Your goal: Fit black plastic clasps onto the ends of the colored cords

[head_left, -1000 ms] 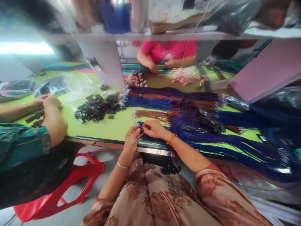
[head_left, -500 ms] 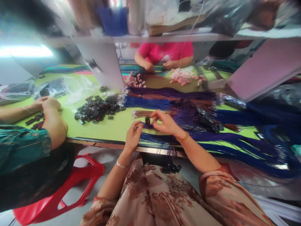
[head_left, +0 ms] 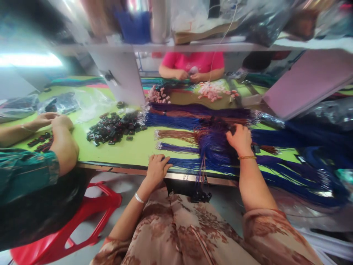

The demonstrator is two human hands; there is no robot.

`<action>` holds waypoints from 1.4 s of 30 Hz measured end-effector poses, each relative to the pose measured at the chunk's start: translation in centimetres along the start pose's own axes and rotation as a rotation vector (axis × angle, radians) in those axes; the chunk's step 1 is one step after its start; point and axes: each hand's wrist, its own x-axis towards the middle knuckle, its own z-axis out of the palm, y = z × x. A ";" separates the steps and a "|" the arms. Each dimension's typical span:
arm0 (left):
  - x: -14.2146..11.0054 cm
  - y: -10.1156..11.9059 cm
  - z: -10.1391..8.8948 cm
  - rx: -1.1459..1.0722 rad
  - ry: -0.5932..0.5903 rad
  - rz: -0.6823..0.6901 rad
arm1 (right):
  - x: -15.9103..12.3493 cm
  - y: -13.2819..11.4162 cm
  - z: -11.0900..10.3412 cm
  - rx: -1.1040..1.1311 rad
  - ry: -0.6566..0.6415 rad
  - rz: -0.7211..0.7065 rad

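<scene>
My left hand is at the table's front edge, its fingers curled over the left ends of a bundle of blue wires. The fingertips are partly hidden. My right hand is farther right, over the tangled wires, its fingers closed around a black connector housing. More black housings lie partly under that hand. Between my hands run a purple-blue wire bundle and a brown wire bundle, their silvery ends to the left.
A heap of black connector housings lies left on the green table. Several wired housings hang below the front edge. A co-worker's hands are at left; another person in pink sits opposite, behind pink parts.
My right hand has moved right, from beside my left hand to the black housings. My left hand has come down slightly toward the front edge. The housing between them is no longer there.
</scene>
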 end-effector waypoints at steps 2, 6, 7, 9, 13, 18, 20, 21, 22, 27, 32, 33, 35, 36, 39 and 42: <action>0.1 -0.4 -0.9 -0.114 0.045 -0.017 | -0.3 -0.8 -1.5 0.010 0.036 0.007; 1.7 -2.9 -4.5 -0.027 0.216 -0.089 | -2.4 -4.7 -5.5 0.094 0.256 -0.106; 2.4 -3.9 -5.6 0.070 0.266 -0.129 | -3.2 -6.1 -6.1 0.178 0.231 -0.194; 4.0 -6.0 -7.9 0.283 0.328 -0.229 | -5.1 -9.0 -6.5 0.370 0.025 -0.417; 6.8 -10.1 -11.7 0.625 0.451 -0.453 | -8.8 -14.2 -4.7 0.461 -0.511 -0.844; 8.0 -13.1 -13.6 0.582 0.431 -0.619 | -11.5 -17.4 -2.2 0.236 -0.701 -0.970; 8.0 -13.4 -13.1 0.579 0.418 -0.585 | -11.8 -18.0 -1.7 0.176 -0.685 -0.949; 7.9 -13.3 -12.6 0.580 0.416 -0.562 | -11.8 -18.3 -1.6 0.161 -0.678 -0.944; 7.8 -13.0 -11.9 0.582 0.416 -0.535 | -11.8 -18.5 -1.4 0.153 -0.673 -0.943; 7.5 -10.9 -8.6 0.542 0.326 -0.409 | -11.5 -19.2 -0.2 0.156 -0.678 -0.959; 7.3 -11.4 -11.2 0.602 0.391 -0.331 | -11.6 -18.9 0.7 0.221 -0.673 -0.954; 7.2 -12.1 -12.6 0.634 0.451 -0.358 | -11.7 -18.8 0.8 0.235 -0.668 -0.948; 6.9 -14.0 -15.7 0.680 0.584 -0.484 | -11.8 -18.6 1.0 0.262 -0.655 -0.937; 6.8 -15.0 -17.2 0.687 0.630 -0.569 | -11.9 -18.6 1.1 0.275 -0.649 -0.931; 6.4 -17.6 -19.9 0.624 0.575 -0.805 | -12.0 -18.4 1.5 0.311 -0.637 -0.913; 6.5 -18.5 -19.4 0.621 0.474 -0.786 | -12.0 -18.3 1.7 0.337 -0.631 -0.894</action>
